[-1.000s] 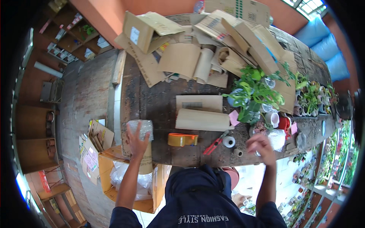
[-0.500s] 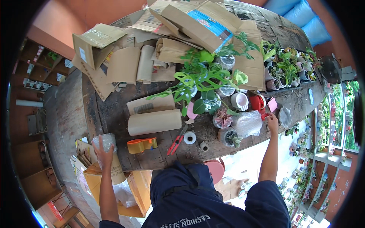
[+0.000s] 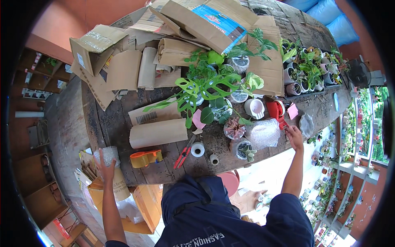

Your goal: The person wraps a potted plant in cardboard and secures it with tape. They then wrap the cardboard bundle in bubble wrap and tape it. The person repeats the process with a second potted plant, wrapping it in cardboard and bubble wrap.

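At the table's left edge my left hand [image 3: 106, 168] curves its fingers around a bubble-wrapped bundle [image 3: 110, 154], with thumb and fingers spread over it. Below the bundle is a brown cardboard cylinder [image 3: 119, 182]. On the right, my right hand [image 3: 295, 137] reaches over the table edge with fingers outstretched. Its fingertips are beside the lower end of a red tape dispenser [image 3: 275, 108]; whether they touch it is hard to make out. Just left of that hand lies a bubble-wrapped package [image 3: 263, 133], next to a potted succulent [image 3: 241, 148] and a pinkish rosette plant [image 3: 235, 128].
Red scissors [image 3: 184, 155], a yellow tape dispenser [image 3: 146, 158], a white roll [image 3: 198, 149] and a rolled cardboard sheet [image 3: 158, 133] lie near the front edge. Leafy potted plants [image 3: 224, 88] crowd the middle, behind them cardboard pieces [image 3: 123, 71]. A tray of pots [image 3: 314, 94] stands right.
The whole view has shifted slightly, so the table's things sit a little further left. Both hands stay close to the same things; my right hand's fingers look more stretched out.
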A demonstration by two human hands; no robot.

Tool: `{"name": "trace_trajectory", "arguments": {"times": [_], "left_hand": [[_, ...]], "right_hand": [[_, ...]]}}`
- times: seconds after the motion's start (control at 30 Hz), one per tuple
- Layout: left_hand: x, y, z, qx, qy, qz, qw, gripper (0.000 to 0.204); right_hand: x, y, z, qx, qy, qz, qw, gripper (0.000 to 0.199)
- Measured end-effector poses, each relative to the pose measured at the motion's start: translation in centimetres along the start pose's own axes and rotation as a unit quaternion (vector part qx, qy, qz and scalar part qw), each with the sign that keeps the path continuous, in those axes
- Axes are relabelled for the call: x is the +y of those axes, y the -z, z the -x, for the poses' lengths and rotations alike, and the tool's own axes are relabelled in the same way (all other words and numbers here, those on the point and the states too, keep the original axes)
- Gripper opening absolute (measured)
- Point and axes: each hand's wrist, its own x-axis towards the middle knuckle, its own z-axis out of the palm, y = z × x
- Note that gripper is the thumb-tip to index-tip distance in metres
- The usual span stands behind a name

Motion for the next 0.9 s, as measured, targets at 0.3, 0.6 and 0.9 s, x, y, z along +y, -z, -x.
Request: {"name": "trace_trajectory", "arguments": {"times": [0.3, 0.6, 0.9], "left_hand": [[0.2, 0.0, -0.3, -0.029, 0.019, -0.007, 0.999, 0.093], [-1.3, 0.6, 0.0, 0.014, -0.004, -0.012, 1.000, 0.098], [-1.2, 0.9, -0.6, 0.022, 0.003, -0.008, 1.000, 0.102]], "right_hand": [[6.8, 3.8, -1.0, 0.079, 0.075, 0.444, 0.890, 0.007], [-10.5, -22.7, 10.8, 0.023, 0.289, 0.167, 0.942, 0.006], [3.1, -65.1, 20.3, -0.565, 0.218, 0.207, 0.768, 0.013]]}}
